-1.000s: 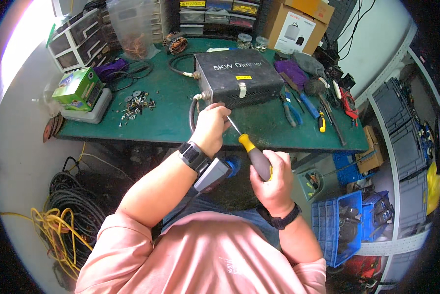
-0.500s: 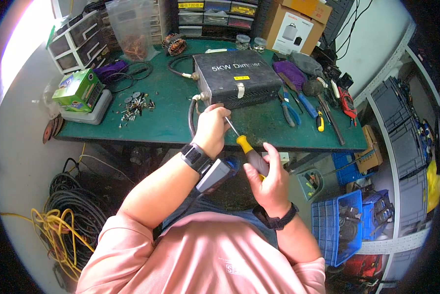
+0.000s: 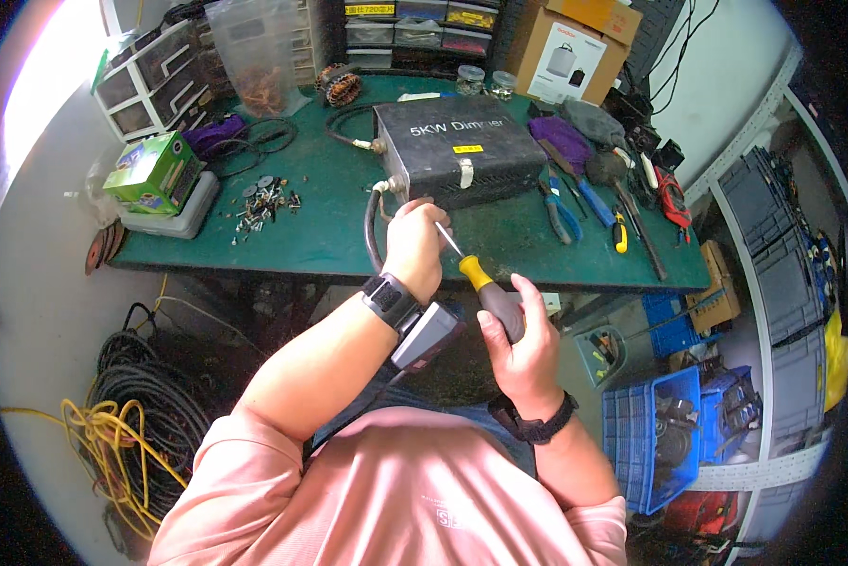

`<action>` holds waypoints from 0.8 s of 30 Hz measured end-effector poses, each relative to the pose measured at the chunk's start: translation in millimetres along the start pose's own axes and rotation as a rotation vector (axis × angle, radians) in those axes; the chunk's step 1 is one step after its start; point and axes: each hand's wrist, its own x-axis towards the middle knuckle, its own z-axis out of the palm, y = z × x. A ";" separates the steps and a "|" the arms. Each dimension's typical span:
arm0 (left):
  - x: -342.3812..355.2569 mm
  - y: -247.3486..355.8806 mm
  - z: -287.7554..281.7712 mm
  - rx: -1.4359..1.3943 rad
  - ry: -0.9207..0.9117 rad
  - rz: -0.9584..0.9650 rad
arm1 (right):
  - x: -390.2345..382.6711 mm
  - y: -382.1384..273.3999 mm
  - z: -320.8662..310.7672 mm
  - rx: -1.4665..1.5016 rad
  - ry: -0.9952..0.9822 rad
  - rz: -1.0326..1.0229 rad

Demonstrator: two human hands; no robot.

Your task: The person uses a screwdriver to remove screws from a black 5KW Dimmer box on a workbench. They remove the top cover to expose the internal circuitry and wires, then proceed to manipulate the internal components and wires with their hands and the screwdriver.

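Gripped a grey-and-yellow screwdriver [image 3: 480, 277] loosely in the right hand [image 3: 528, 357], with thumb and forefinger parted beside the handle [image 3: 502, 311] and the shaft [image 3: 450, 239] pointing to the left hand [image 3: 416, 249]. Curled the left hand inward just in front of a black metal box [image 3: 447, 151], with any grip there impossible to tell. Worked at a green tabletop [image 3: 325, 189], with a black cable [image 3: 370, 226] just left of the left hand, loose screws [image 3: 265, 205] farther left, and blue-handled pliers [image 3: 572, 222] ahead of the right hand.

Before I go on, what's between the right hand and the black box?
Head view: the screwdriver slants from the right hand toward the left hand, which is at the near left corner of the black box.
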 end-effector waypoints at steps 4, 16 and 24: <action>-1.3 -0.9 5.1 0.000 0.023 0.031 | -2.3 13.1 2.2 -0.061 0.004 -0.123; -3.3 -4.1 5.2 -0.184 0.076 0.007 | -13.0 3.6 1.2 -0.260 -0.001 -0.390; -0.9 -8.9 1.4 -0.183 0.079 0.020 | -15.7 6.0 -7.6 -0.107 0.050 -0.218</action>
